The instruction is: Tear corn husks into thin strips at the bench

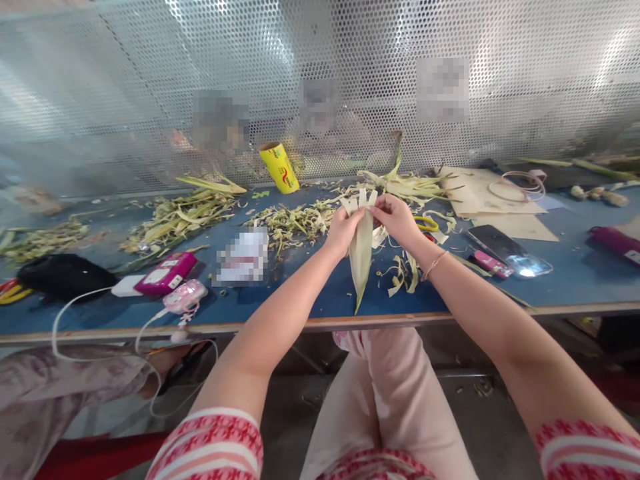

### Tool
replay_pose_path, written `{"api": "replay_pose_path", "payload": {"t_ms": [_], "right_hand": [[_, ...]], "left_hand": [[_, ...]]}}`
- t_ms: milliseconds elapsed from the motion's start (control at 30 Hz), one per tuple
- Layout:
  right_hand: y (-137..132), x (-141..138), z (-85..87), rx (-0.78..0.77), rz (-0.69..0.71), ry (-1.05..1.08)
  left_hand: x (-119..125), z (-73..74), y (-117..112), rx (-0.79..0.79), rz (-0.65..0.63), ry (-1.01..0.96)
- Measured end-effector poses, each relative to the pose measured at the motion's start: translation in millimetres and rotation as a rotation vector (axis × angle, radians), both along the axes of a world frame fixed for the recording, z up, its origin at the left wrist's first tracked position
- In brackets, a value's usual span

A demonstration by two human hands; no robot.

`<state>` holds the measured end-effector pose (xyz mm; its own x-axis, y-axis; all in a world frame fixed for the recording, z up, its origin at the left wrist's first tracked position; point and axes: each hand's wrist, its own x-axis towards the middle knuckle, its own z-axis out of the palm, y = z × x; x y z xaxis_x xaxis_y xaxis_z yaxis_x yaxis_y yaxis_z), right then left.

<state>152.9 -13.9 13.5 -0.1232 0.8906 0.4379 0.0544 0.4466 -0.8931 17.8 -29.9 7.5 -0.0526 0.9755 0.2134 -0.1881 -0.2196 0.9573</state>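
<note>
A pale green corn husk [361, 260] hangs point-down between my hands, its wide top end split into several short strips. My left hand [343, 230] is closed on the husk's left side near the top, thumb across it. At the upper right edge, my right hand [396, 217] pinches one of the strips between thumb and fingers. Under my right wrist lie scissors with a yellow handle [426, 225], partly hidden. Curled husk scraps [405, 275] are on the blue table [295, 293] just below that wrist.
Heaps of husk shreds [295, 223] and whole husks [407, 183] line the back, beside a leaning yellow cardboard tube [279, 168]. Phones [510, 250] lie right; a magenta device [167, 273] with white cables sits left. A perforated metal panel [350, 80] rises behind. Another person's leg [65, 387] is at left.
</note>
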Motion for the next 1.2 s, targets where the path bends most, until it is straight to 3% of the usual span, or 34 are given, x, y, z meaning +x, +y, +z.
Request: {"api": "replay_pose_path", "payload": {"t_ms": [300,433,600,700,833,900,1033,1200], "right_hand": [[-5.2,2.3,5.1,0.171,0.007,-0.054],[-19.1,4.9,14.7,0.207,0.197,-0.075],[-31.6,6.9,22.5,0.133,0.452,-0.056],[-28.4,4.9,19.8,0.092,0.421,-0.005],[-14.9,0.1,9.6,0.01,0.155,0.063],[-9.7,-2.4,4.6,-0.128,0.056,0.015],[-10.7,-7.8,-0.5,-0.357,0.146,-0.065],[-18.0,-12.5,0.0,-0.449,0.223,-0.029]], "left_hand": [[3.8,8.4,-2.7,-0.076,0.0,-0.146],[-3.1,7.5,5.0,-0.128,0.07,-0.113],[-15.5,7.8,18.6,-0.202,0.212,-0.101],[-17.9,7.8,19.7,-0.205,0.235,-0.059],[-13.8,4.6,14.9,-0.151,0.149,-0.042],[-10.6,2.1,13.3,-0.114,0.113,-0.036],[-6.1,-1.1,13.8,-0.039,0.083,-0.05],[-7.8,0.9,14.4,-0.037,0.053,-0.092]]}}
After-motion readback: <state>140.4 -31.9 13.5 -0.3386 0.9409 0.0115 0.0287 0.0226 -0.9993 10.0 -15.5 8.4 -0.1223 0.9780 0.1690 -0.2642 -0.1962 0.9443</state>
